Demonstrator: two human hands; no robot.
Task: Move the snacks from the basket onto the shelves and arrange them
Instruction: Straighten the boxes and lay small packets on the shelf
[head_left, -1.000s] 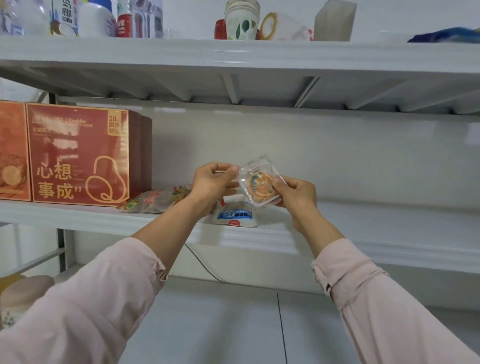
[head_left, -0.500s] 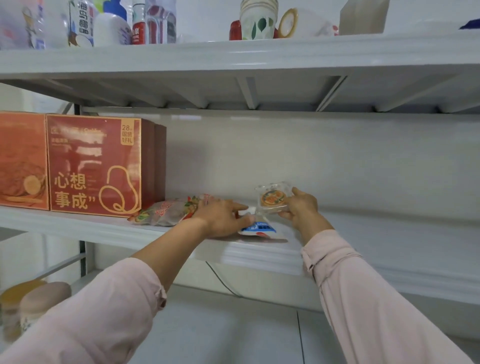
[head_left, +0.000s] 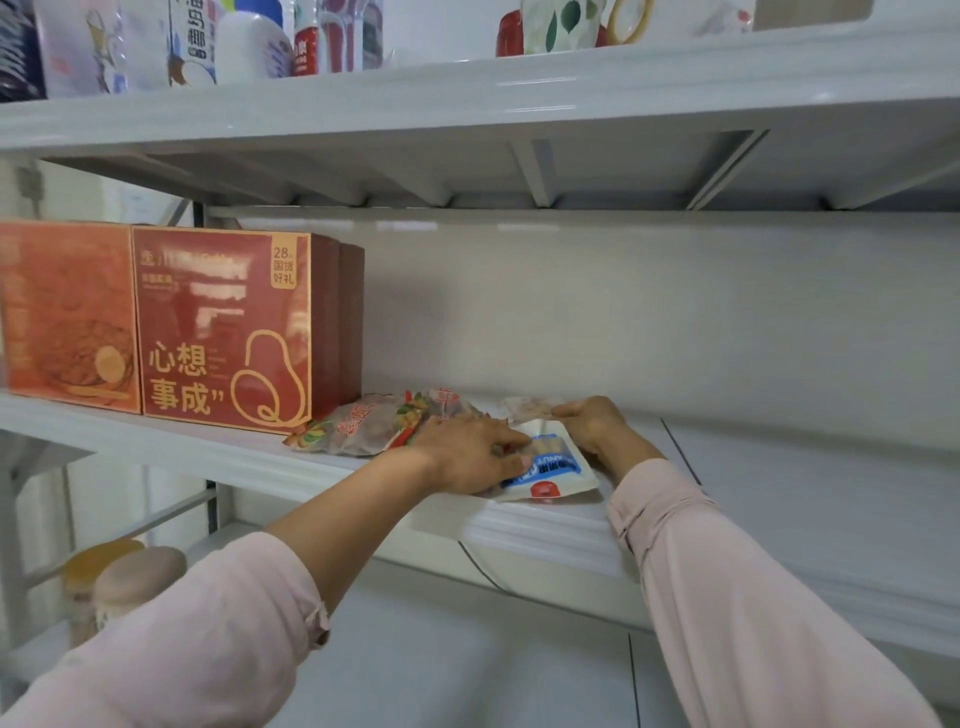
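Head view looks up at a white rack. Both hands reach onto the middle shelf (head_left: 182, 436). The left hand (head_left: 467, 457) lies on the left edge of a blue-and-white pouch (head_left: 558, 467) that rests flat near the shelf's front lip, its thumb and fingertips pinching that edge. Just behind the pouch, the right hand (head_left: 592, 426) curls its fingers round the right end of a small clear packet (head_left: 524, 407), which sits low on the shelf; whether it touches the board is hard to tell. Left of the hands lies a speckled snack bag (head_left: 374, 423), touching a red box (head_left: 223, 327); an orange box (head_left: 67, 312) stands beside that. Bottles (head_left: 192, 41) line the upper shelf (head_left: 519, 88). Two jars (head_left: 140, 577) stand lower left.
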